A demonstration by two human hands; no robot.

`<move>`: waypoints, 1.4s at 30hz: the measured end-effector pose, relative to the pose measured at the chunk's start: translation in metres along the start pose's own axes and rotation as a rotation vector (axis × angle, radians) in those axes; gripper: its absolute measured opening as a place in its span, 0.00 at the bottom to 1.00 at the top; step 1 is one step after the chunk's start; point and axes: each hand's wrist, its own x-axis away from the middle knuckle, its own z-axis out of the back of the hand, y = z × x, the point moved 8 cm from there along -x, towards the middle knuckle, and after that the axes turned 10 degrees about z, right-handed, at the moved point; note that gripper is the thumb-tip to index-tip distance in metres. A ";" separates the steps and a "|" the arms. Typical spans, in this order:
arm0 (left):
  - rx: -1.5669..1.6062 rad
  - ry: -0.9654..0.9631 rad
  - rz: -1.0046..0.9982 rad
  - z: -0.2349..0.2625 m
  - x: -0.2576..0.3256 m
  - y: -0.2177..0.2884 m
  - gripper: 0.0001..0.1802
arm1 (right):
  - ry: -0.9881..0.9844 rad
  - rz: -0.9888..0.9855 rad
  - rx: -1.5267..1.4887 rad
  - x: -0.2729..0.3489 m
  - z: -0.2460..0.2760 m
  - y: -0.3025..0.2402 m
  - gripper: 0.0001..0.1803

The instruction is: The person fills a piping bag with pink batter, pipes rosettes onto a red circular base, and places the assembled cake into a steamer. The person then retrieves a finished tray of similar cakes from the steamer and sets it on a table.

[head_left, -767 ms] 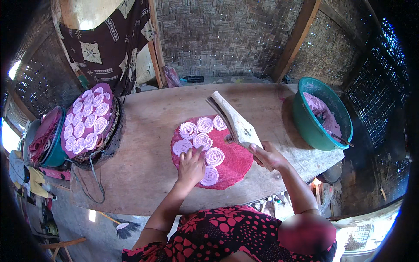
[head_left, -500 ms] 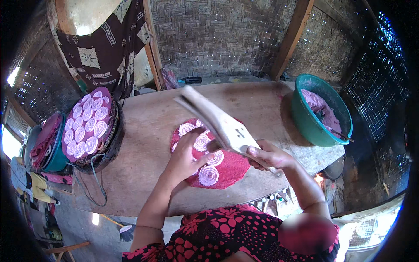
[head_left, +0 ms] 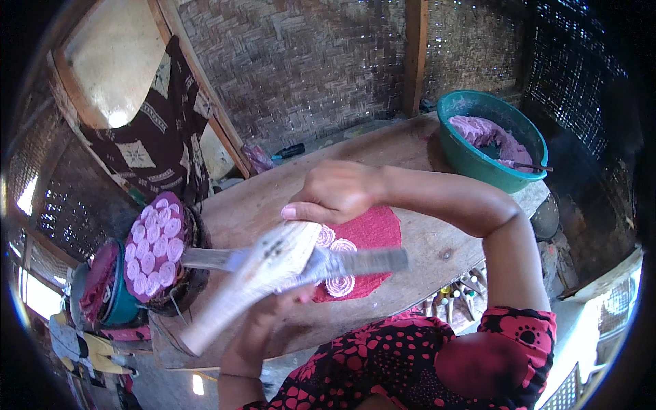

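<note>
A: Where does the grip stand?

B: The right hand (head_left: pixel 338 191) is clenched on the upper end of the board (head_left: pixel 273 256), its thumb laid along the wood, above the far left edge of the mat (head_left: pixel 379 232).

A: And the left hand (head_left: pixel 277 304)?

B: Just off the mat's near left edge, below the board. Blur and wood hide its fingers, so whether it grasps anything cannot be told.

A: Which way does the board run from the grip?

B: Its long axis slants from the mat's far left side toward the person's own left, the free end hanging beyond the mat's near left edge. The bar (head_left: pixel 372 261) crosses it, lying nearly left to right: one end over the mat, the other out past its left side. Both blur; how they join is unclear.

A: Which hand is nearer the crossing?

B: The left, close beneath it; the right is up at the board's end, its forearm arching over the mat's far side.

A: What shows of the swirls (head_left: pixel 340 285)?

B: A few on the mat's left half, partly behind the bar; the right half shows bare red.

A: Farther out?

B: Well left of the mat, a disc (head_left: pixel 169 197) bearing many swirls; beyond its far right side, the basin (head_left: pixel 465 156) of pink paste (head_left: pixel 471 130).
</note>
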 end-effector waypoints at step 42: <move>0.659 0.722 -0.848 -0.037 -0.111 0.143 0.05 | 0.880 -0.862 0.267 0.377 0.135 0.100 0.29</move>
